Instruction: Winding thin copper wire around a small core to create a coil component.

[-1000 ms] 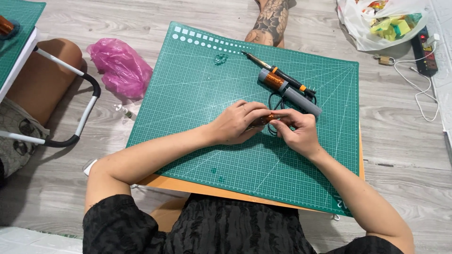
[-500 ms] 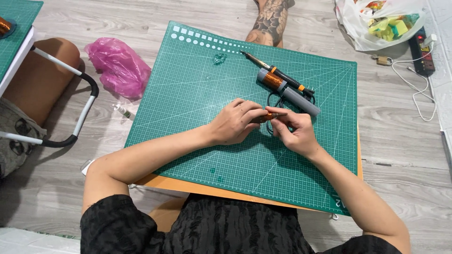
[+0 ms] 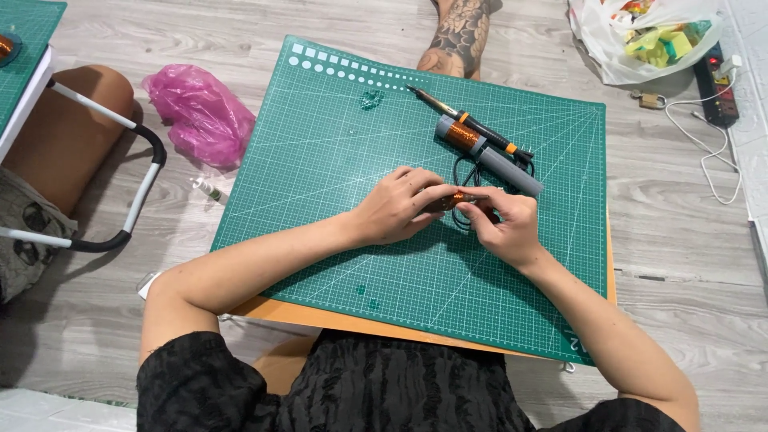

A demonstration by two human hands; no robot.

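Two hands meeting over green cutting mat (image 3: 320, 160), left hand (image 3: 398, 206) and right hand (image 3: 500, 224) both pinched closed on small copper coil (image 3: 458, 198)

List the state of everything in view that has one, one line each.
Left hand: closed on one end of the small copper-wound piece.
Right hand: pinching its other end.
Soldering iron: lying flat on the cutting mat, untouched.
Grey tube with copper coil: lying flat beside the iron.
Pink bag: crumpled on the floor.
White bag: open, filled.
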